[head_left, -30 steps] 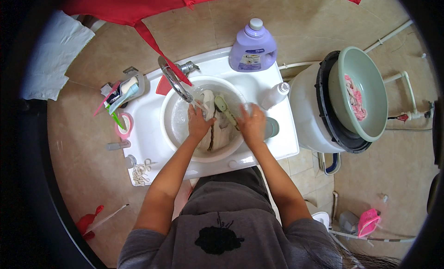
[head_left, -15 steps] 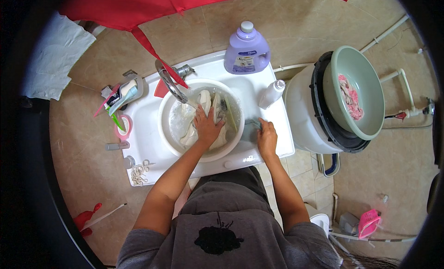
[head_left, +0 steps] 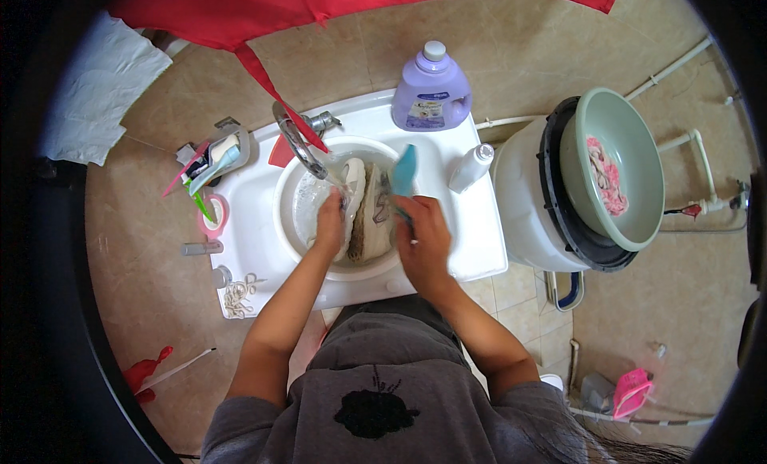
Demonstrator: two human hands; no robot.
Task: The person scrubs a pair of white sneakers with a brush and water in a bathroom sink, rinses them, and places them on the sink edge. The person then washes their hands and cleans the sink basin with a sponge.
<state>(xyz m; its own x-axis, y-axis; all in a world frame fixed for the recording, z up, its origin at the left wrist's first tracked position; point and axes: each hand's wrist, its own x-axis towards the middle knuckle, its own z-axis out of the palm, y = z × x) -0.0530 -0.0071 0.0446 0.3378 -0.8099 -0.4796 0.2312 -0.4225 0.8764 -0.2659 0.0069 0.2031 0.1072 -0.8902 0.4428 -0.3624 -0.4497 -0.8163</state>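
A white basin [head_left: 281, 212] holds soapy water and a pair of pale shoes. My left hand [head_left: 328, 221] is closed on the near shoe side, gripping a white shoe [head_left: 352, 194] lifted partly out of the water. Beside it a second shoe [head_left: 375, 228] shows its grey-marked side. My right hand [head_left: 425, 239] is wrapped round the handle of a teal brush [head_left: 405, 170], whose wide end points away from me over the basin's right rim. Motion smears the brush and right fingers a little.
The basin stands in a white sink [head_left: 475, 240] under a curved metal tap [head_left: 297, 144]. Behind stand a purple jug [head_left: 432, 93] and a white bottle [head_left: 471, 168]. At right, a green basin [head_left: 635, 156] rests on a lidded barrel [head_left: 519, 200]. Red cloth [head_left: 359, 2] hangs above.
My right hand has picked up the brush from the sink's right side and brought it left over the basin. My left hand has gone from lying on the shoes to gripping one, raising it.
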